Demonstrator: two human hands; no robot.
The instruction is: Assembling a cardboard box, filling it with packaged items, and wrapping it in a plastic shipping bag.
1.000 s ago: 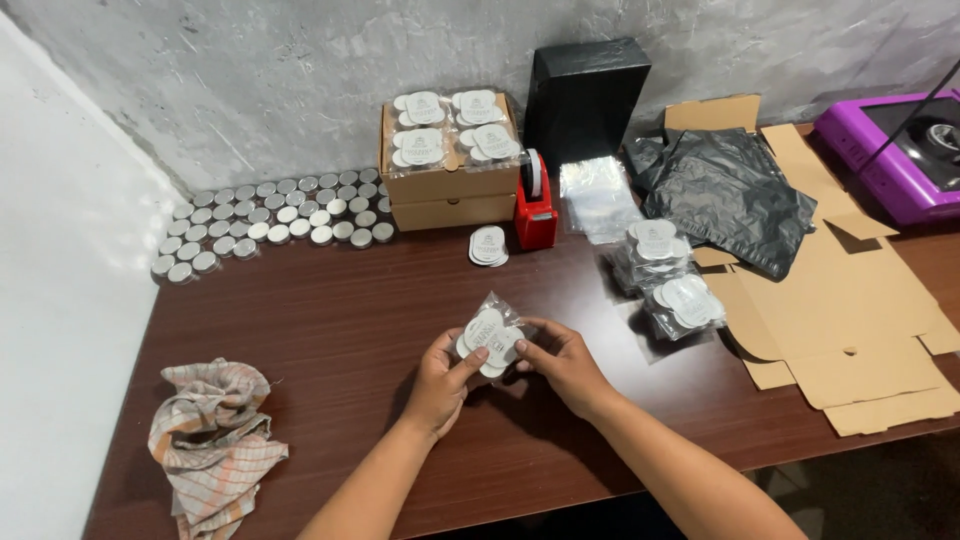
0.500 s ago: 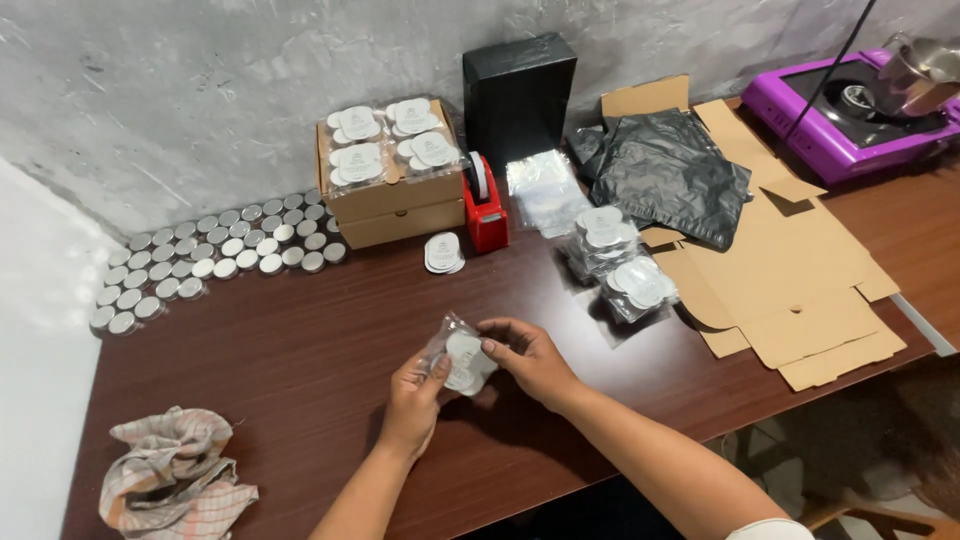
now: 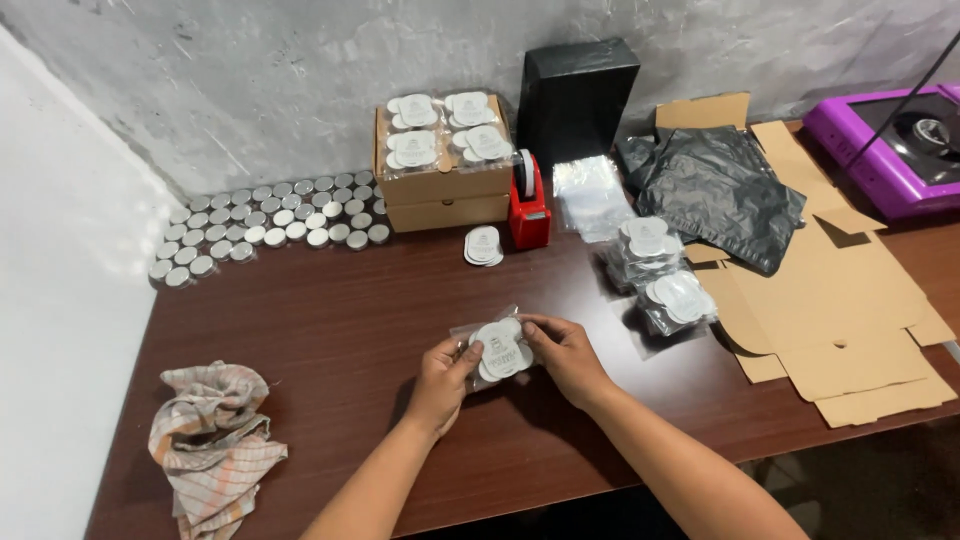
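Two hands, left hand (image 3: 441,375) and right hand (image 3: 566,352), both pinch a clear packet of white round lids (image 3: 498,347) at centre frame above the brown table (image 3: 330,330), grip unchanged from a second ago, red tape dispenser (image 3: 529,205) behind.

Red tape dispenser (image 3: 529,205); purple stove (image 3: 893,142); black bag (image 3: 724,190); checked cloth (image 3: 212,441); dark brown table (image 3: 330,320).

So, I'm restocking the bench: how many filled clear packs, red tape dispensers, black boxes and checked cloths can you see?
Filled clear packs: 7
Red tape dispenser: 1
Black box: 1
Checked cloth: 1
Total: 10
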